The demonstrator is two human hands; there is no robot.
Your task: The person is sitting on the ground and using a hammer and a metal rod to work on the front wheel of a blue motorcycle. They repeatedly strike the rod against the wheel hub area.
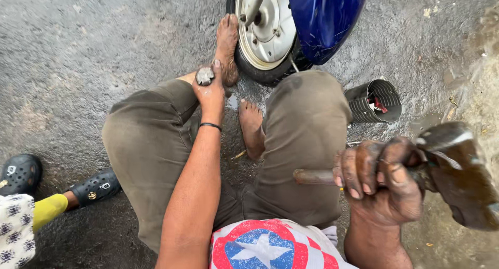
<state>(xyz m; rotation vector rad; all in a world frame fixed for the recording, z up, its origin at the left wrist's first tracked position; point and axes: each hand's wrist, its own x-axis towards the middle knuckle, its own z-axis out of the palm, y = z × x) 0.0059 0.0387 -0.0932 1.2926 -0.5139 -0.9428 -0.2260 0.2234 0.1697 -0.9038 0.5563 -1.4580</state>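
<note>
By one wheel [263,32], left hand [210,89] holding one metal piece [204,76], right hand [382,178] one hammer [452,170]

I see olive-brown trousers [156,139], a star-and-rings T-shirt [270,245], a black wristband [210,126] at twelve o'clock, and bare feet [251,126].

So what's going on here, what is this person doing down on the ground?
A person sits barefoot on wet pavement beside a blue scooter's wheel. The left hand holds a small grey metal piece out near the tyre. The right hand grips a hammer by its handle, raised close to the camera. A ribbed black container lies nearby, and another person's black clogs show at the left.
</note>
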